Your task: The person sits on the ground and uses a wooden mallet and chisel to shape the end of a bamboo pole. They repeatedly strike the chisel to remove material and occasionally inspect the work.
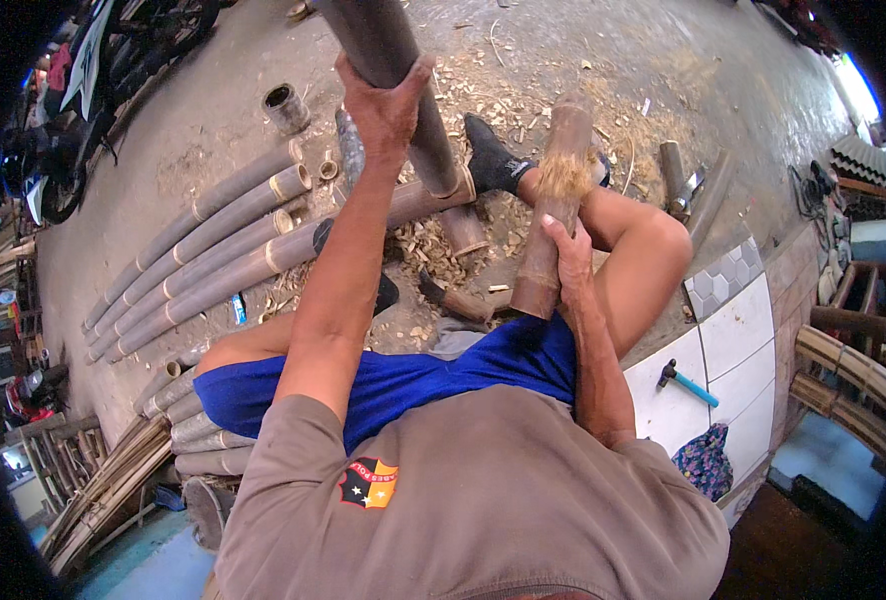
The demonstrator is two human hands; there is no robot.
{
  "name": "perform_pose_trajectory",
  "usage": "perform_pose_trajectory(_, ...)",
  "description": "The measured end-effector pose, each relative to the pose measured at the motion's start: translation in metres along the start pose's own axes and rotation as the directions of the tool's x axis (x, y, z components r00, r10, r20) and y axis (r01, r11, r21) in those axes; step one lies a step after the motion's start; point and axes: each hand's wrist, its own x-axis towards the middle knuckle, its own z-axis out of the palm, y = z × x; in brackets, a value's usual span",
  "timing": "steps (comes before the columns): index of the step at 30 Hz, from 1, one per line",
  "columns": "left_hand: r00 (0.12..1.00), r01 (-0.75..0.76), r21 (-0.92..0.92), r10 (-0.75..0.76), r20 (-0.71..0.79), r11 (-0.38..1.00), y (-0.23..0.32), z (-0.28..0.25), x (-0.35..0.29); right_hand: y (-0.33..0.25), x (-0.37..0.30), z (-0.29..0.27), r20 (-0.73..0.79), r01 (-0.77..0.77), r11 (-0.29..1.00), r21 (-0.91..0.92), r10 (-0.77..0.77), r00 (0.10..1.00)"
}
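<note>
My left hand (pixel 385 112) is wrapped round a thick dark bamboo pole (pixel 371 35), which slants from the top edge down between my feet. Its lower end is close to a bamboo pole lying on the floor (pixel 403 205); whether they touch I cannot tell. My right hand (pixel 571 258) grips the near part of a short, thick bamboo piece (pixel 537 285) above my right thigh. That piece has a frayed, fibrous band round its middle. Below, a short bamboo offcut (pixel 463 230) lies among pale wood chips (pixel 428 258).
Several long bamboo poles (pixel 193 258) lie side by side at the left. A hollow bamboo section (pixel 288 108) stands beyond them. To my right, a blue-handled hammer (pixel 691 384) and a floral cloth (pixel 705 462) lie on white tiles (pixel 738 340). Motorcycles (pixel 83 110) stand far left.
</note>
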Motion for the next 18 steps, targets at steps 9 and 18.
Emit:
perform_pose_trajectory(9,0.997,-0.061,0.099,0.056,0.055,0.993,0.004,0.008,0.015,-0.115,0.024,0.01,0.125,0.476,0.554,-0.683,-0.553,0.824)
perform_pose_trajectory(18,0.999,0.047,0.111,-0.049,0.012,0.993,0.015,0.007,0.01,-0.362,0.071,0.019,0.467,0.492,-0.23,-0.84,-0.768,0.438)
